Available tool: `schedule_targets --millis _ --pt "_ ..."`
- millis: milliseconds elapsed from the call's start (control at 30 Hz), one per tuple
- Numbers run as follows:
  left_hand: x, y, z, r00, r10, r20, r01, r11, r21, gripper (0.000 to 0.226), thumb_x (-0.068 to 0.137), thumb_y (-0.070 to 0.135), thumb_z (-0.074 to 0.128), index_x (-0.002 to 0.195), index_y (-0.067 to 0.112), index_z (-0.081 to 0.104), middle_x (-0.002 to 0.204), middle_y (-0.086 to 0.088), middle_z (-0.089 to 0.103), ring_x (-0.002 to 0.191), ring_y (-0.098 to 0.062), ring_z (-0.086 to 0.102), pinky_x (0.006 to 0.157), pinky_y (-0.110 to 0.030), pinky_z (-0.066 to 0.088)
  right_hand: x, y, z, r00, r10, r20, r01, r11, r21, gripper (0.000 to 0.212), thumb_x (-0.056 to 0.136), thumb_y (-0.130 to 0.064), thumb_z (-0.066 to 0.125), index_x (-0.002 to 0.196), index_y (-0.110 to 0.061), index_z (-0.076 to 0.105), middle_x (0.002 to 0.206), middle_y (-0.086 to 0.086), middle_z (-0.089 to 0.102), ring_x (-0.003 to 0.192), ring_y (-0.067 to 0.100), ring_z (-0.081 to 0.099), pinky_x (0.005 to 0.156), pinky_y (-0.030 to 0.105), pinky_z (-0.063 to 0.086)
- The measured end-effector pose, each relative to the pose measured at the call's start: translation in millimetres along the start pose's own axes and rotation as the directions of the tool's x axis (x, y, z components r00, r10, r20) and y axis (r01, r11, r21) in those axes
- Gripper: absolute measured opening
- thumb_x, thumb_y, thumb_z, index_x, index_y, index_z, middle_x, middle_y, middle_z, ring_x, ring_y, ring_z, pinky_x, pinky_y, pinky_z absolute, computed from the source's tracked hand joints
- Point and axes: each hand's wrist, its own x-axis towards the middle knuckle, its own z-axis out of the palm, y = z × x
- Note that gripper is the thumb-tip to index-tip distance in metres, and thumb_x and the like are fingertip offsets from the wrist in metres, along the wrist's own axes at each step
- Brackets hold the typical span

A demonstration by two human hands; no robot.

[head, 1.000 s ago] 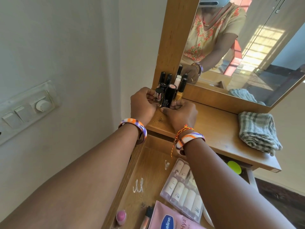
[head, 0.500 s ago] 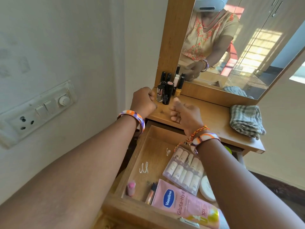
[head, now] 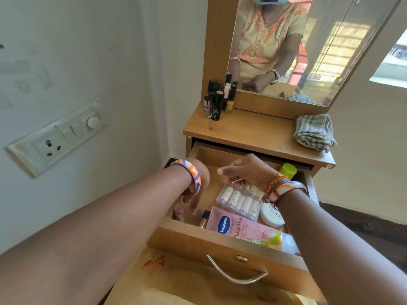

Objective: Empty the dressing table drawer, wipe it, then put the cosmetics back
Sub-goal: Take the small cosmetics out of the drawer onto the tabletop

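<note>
The left hand [head: 193,194] hides its own fingertips and part of the pink bottle [head: 178,213]; the lotion tube's [head: 248,231] small print is unreadable.

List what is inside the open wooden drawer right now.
Inside the wooden drawer: a pink Vaseline tube, a clear pack of small white bottles, a white round jar, a green-capped container and a small pink bottle. Both hands cover parts of the floor.

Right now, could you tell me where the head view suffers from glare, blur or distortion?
Head view: sunlit patches glare in the mirror; wide-angle bending curves the wall edges and the switch plate; both hands, left and right, are slightly motion-blurred; the Vaseline tube label stays readable.
</note>
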Motion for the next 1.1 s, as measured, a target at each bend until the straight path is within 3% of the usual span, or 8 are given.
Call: schedule_targets --millis 133,300,433,567,633,800,967,1100 --pt "8 23 17 0.989 0.091 -0.118 -0.069 0.982 0.177 0.024 0.083 0.009 0.057 0.105 0.002 0.064 0.070 -0.005 0.046 0.071 -0.022 0.048 0.067 -0.028 0.044 -4 19 23 1.000 0.003 0.018 0.006 0.870 -0.492 0.014 0.067 -0.020 0.081 0.066 -0.018 0.067 0.066 0.001 0.064 0.060 0.010 0.050 0.056 0.021 0.046" --pt "7 35 23 0.994 0.085 -0.069 -0.070 0.979 0.192 0.021 0.083 0.005 0.056 0.100 -0.004 0.064 0.057 -0.005 0.041 0.056 -0.019 0.047 0.066 -0.026 0.044 -10 36 52 0.981 -0.073 0.181 0.170 0.775 -0.608 0.027 0.078 -0.024 0.072 0.104 -0.016 0.072 0.100 0.001 0.071 0.079 0.009 0.057 0.064 0.012 0.045" --pt "-3 24 13 0.988 0.015 -0.155 0.001 0.995 0.104 0.013 0.071 0.010 0.065 0.084 0.009 0.066 0.062 -0.003 0.051 0.056 -0.017 0.053 0.057 -0.025 0.049 -11 39 63 0.975 -0.094 0.201 0.196 0.794 -0.575 0.037 0.082 -0.019 0.068 0.119 -0.017 0.065 0.116 0.001 0.067 0.090 0.010 0.058 0.071 0.009 0.046" --pt "0 -5 -6 0.978 -0.118 -0.174 0.092 0.985 -0.147 0.015 0.083 0.019 0.057 0.093 0.008 0.057 0.086 0.001 0.058 0.083 -0.019 0.061 0.073 -0.024 0.050 -9 41 70 0.965 -0.080 0.250 0.226 0.741 -0.633 0.041 0.082 -0.011 0.065 0.122 -0.018 0.062 0.119 0.001 0.066 0.099 0.016 0.060 0.085 0.024 0.050" --pt "5 -18 -18 0.971 -0.116 -0.211 0.021 0.913 -0.407 0.029 0.080 0.028 0.064 0.104 0.012 0.066 0.104 0.001 0.067 0.097 -0.018 0.064 0.084 -0.031 0.054 -8 43 72 0.963 -0.075 0.260 0.233 0.715 -0.659 0.038 0.083 -0.010 0.065 0.121 -0.015 0.062 0.117 0.003 0.066 0.103 0.019 0.062 0.090 0.027 0.053" --pt "-12 -24 -45 0.895 -0.015 -0.446 -0.309 0.700 -0.644 0.010 0.073 0.018 0.074 0.080 0.021 0.068 0.081 0.005 0.064 0.071 -0.004 0.059 0.051 -0.011 0.045 -9 41 63 0.968 -0.140 0.208 0.246 0.691 -0.679 0.026 0.082 -0.017 0.068 0.107 -0.012 0.069 0.105 0.005 0.070 0.090 0.016 0.065 0.079 0.023 0.055" --pt "-6 -46 -54 0.739 -0.238 -0.630 -0.435 0.545 -0.717 0.026 0.065 0.017 0.080 0.086 0.011 0.067 0.086 0.004 0.060 0.079 -0.005 0.053 0.062 -0.020 0.043 -9 24 25 0.963 -0.257 0.080 0.256 0.782 -0.568 0.015 0.079 -0.019 0.072 0.092 -0.014 0.073 0.074 -0.011 0.063 0.061 -0.003 0.051 0.056 0.008 0.034" --pt "1 -59 -63 0.632 -0.374 -0.679 -0.484 0.494 -0.722 0.019 0.069 0.008 0.077 0.067 0.003 0.059 0.096 -0.005 0.068 0.083 -0.010 0.058 0.063 -0.019 0.042 -8 10 -7 0.969 -0.233 -0.083 0.210 0.952 -0.221 0.005 0.081 -0.008 0.069 0.084 -0.012 0.070 0.074 0.005 0.068 0.064 0.009 0.057 0.063 0.024 0.047"
